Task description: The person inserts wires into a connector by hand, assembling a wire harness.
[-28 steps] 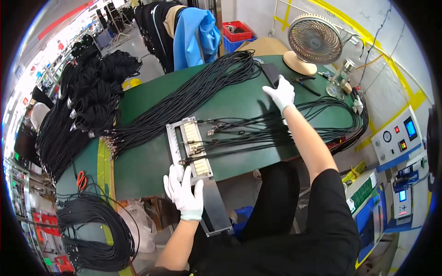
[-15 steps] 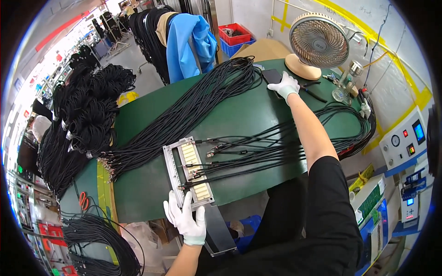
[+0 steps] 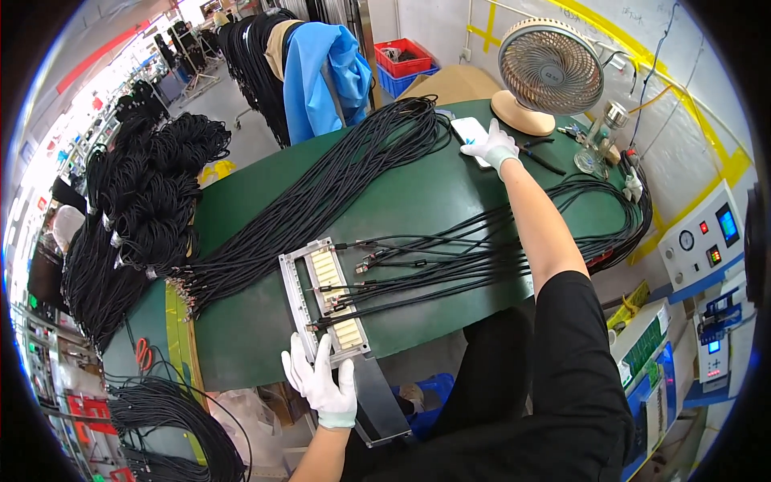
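Note:
My right hand (image 3: 495, 148), in a white glove, reaches to the far side of the table and touches a phone (image 3: 469, 131) with a lit white screen. Its fingers are stretched out over the phone's edge. My left hand (image 3: 323, 382), gloved too, rests with spread fingers at the near end of a metal fixture (image 3: 294, 296). A row of cream-coloured blocks (image 3: 347, 331) sits in that fixture. Several black cables (image 3: 434, 277) run from it toward the right, their connector ends lying on or near the blocks.
A long bundle of black cables (image 3: 321, 181) crosses the green table (image 3: 241, 353). A beige fan (image 3: 550, 68), pliers (image 3: 544, 162) and a glass bottle (image 3: 602, 138) stand or lie at the far right. Red scissors (image 3: 143, 353) lie left; control boxes (image 3: 700, 233) are at right.
The phone's screen has gone from dark to lit white under my right hand. My left hand stays at the fixture, and the whole view has shifted slightly.

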The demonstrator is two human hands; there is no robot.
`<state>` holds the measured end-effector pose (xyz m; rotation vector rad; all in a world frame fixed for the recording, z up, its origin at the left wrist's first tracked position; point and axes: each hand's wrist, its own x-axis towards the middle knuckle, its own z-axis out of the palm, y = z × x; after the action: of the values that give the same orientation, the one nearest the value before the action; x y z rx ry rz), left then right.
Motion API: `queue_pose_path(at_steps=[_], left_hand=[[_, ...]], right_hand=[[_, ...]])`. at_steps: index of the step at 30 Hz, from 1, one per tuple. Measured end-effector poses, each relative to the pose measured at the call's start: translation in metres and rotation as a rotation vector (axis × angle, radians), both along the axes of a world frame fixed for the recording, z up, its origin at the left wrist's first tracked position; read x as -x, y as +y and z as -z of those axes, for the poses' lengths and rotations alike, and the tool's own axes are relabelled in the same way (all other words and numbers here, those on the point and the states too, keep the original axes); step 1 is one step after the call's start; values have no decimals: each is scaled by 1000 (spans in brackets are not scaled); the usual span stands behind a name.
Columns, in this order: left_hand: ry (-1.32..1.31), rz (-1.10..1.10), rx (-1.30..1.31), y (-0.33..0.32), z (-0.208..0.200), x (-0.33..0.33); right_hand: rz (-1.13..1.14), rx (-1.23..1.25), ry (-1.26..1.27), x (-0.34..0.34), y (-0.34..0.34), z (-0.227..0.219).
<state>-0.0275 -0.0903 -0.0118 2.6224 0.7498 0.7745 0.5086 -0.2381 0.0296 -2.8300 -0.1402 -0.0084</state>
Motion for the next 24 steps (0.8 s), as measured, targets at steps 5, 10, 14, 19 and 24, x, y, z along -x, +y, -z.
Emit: queue_pose_path(at_steps=[5,10,14,19,24], left_hand=[[-8,-12,4,0,1,1],[-15,-1,0,1,2,-2],[-17,-2,-12,1,3,-6],[-34,-27,-50,5,1,4],[-62,6,-47,-2,-5,-6]], right_hand=[[0,2,-22,2,0,2],[23,21,12,2,0,-2],[10,9,54,0,-2,-6],[-10,-20,-74,4,17,-1],[16,1,-68,17,-4,-10]])
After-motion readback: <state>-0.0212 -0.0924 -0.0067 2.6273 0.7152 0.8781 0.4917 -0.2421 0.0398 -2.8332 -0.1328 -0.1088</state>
